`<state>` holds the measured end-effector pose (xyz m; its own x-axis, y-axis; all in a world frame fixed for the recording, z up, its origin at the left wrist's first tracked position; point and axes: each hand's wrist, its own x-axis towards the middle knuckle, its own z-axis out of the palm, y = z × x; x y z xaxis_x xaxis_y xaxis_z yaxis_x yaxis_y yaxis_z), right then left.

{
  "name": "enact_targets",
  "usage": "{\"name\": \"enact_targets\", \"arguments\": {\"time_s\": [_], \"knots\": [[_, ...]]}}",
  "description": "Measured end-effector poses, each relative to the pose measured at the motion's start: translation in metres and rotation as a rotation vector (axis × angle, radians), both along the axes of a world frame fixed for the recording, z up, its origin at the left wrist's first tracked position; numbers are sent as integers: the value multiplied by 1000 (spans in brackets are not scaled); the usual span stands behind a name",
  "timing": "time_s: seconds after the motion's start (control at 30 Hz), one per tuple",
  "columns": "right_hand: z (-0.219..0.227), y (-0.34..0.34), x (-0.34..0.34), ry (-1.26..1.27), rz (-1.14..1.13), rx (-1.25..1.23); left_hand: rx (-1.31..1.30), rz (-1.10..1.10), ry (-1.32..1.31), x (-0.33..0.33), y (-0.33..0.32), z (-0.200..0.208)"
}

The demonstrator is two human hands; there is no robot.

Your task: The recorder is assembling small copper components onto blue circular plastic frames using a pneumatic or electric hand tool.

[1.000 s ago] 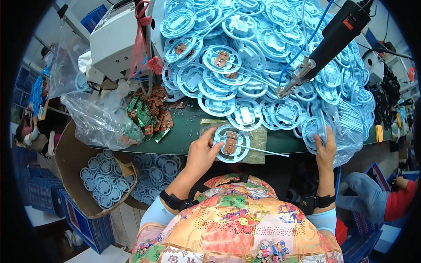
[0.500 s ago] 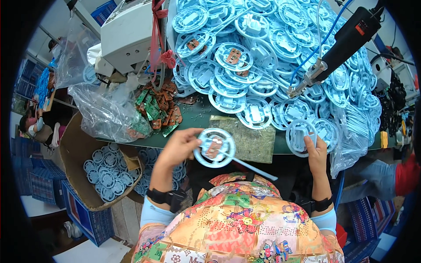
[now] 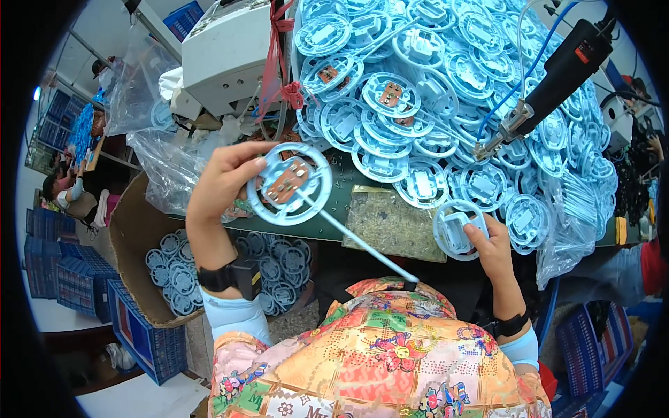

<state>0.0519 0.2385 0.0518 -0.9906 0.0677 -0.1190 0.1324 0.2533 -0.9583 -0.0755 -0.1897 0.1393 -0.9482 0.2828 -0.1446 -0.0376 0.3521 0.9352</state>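
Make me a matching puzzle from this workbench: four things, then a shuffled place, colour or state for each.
1. Left hand
2. Right hand
3. Electric screwdriver
4. Cardboard box

A. Black, slanting over the heap of blue parts
B. Holds a blue wheel with a brown circuit board and a long stem
C. Brown, with blue discs inside
D. Holds a blue ringed part, no circuit board showing

Pairs: 1-B; 2-D; 3-A; 4-C

Green table [image 3: 339,182] under heaped discs [image 3: 481,29] (plus mat [image 3: 390,226])

Smooth plastic disc [image 3: 455,235], rough-looking pad [image 3: 389,221]
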Motion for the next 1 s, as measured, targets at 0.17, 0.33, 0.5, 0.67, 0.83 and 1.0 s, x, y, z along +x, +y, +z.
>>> {"name": "enact_targets", "arguments": {"time_s": [0.17,0.33,0.5,0.67,0.83,1.0], "knots": [[3,-4,-2,36,-36,-38,450,159,70,-35,55,-7],[-6,-1,5,43,-49,-7,867,248,145,-27,105,-13],[-12,0,7,28,-66,-56,8,316,246,-9,42,-64],[-20,-5,4,9,-36,-77,-763,138,392,37,24,-99],[-15,-22,1,-35,-12,-83,-925,158,627,46,22,-135],[-4,-38,0,378,218,323,-343,330,457,58,40,-130]]}}
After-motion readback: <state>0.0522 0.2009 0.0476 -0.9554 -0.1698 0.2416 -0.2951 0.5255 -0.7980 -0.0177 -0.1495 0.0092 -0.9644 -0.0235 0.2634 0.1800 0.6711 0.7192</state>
